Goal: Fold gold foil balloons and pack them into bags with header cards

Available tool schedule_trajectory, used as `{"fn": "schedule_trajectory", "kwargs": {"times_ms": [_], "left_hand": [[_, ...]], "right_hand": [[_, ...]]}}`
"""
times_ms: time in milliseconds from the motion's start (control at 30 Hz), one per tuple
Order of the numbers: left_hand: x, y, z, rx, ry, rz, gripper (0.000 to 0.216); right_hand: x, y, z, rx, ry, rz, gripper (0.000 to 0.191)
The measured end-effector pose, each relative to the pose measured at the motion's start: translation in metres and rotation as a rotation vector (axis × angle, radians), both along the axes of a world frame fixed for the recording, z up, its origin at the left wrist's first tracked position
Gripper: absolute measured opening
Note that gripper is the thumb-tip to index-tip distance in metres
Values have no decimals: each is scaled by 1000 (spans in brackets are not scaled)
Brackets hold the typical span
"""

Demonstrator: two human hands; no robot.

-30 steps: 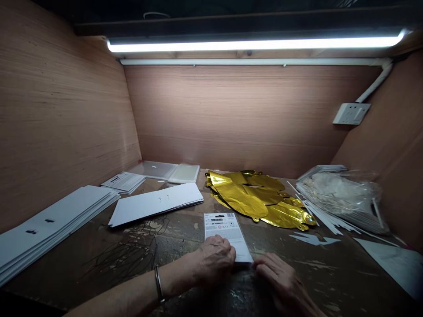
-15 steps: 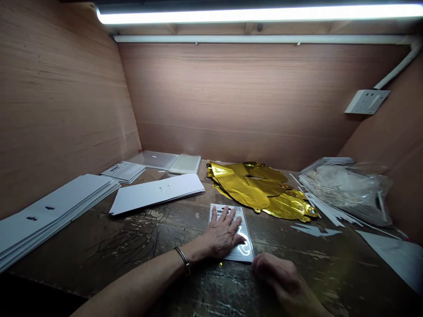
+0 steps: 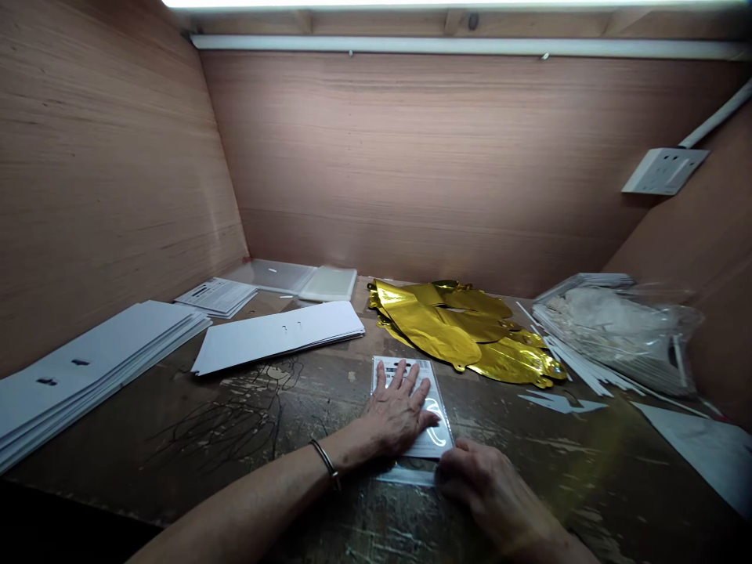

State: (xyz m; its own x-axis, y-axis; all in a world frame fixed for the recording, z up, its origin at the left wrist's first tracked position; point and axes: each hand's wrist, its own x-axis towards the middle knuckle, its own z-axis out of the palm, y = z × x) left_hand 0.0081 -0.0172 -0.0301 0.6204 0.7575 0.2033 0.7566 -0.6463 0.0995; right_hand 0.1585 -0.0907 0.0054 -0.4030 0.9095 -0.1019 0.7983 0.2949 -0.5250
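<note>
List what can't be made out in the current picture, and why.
All in the head view:
Right hand: blur hides whether its grip holds the clear flap.
Printed card: the left hand covers much of its print; the rest is too small to read.
White card stack: cut off by the left edge.
Light tube: cut off by the top edge.

Head-worn view, looking forward and down at nearby hands [image 3: 399, 415] [image 3: 479, 478]
</note>
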Motion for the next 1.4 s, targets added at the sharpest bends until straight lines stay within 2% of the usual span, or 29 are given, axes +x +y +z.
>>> {"fn": "schedule_trajectory", "kwargs": {"times_ms": [167,267,400,567,700,833,967,1100,1200,1333,1400], "left_hand": [[1,-1,-1,-8,-9,21,60],[1,-2,-4,2,-14,34,61],[2,-3,-8,59,-14,74,59],[6,-12,-5,72,-5,53,50],[7,-21,-4,-45,-12,67,50],[5,-26,-4,-103,-50,77,51],[3,-35,3,-146,-61,76,50],[5,-47,11,-186,-50,37,50],[11,-51,10,-162,-57,42,53],[21,-43,1,-98,-41,53,57],[22,-33,-2,-80,-29,45,57]], "right_hand": [[-3,2,-4,40,-207,13,14],[1,1,-4,118,-276,20,17],[11,-3,-4,130,-86,20,13],[19,-7,-9,88,38,-174,9],[16,-7,-8,12,104,-244,8],[14,-7,-5,-144,221,-326,7],[13,-13,0,-313,361,-340,6],[15,-25,7,-365,322,-343,15],[20,-33,1,-241,234,-299,21],[26,-36,-18,167,-91,-156,27],[27,-31,-24,299,-238,-81,31]]}}
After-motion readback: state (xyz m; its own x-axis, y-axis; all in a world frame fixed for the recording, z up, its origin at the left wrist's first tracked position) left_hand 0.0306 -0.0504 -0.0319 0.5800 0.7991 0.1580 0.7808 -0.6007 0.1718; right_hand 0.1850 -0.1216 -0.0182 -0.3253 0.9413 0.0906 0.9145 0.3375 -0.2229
